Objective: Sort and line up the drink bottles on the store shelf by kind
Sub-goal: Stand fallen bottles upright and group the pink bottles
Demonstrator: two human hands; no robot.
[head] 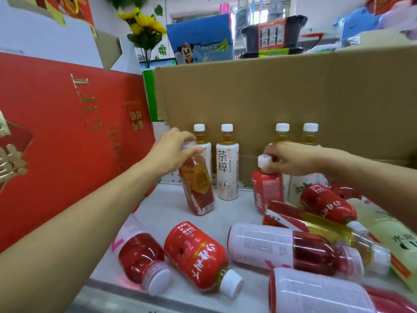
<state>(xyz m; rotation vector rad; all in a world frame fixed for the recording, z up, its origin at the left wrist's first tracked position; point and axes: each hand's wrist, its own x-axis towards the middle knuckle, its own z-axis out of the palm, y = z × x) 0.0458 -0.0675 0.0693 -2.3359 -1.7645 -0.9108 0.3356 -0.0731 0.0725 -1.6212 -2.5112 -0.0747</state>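
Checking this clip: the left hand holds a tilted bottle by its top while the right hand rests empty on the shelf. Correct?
No. The head view shows the right hand gripping the white cap of an upright red bottle, not resting empty. The left hand does hold the tilted bottle by its top.

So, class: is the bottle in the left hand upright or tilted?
Tilted. The left hand grips the bottle at the cap; its top leans left, unlike the upright white tea bottle.
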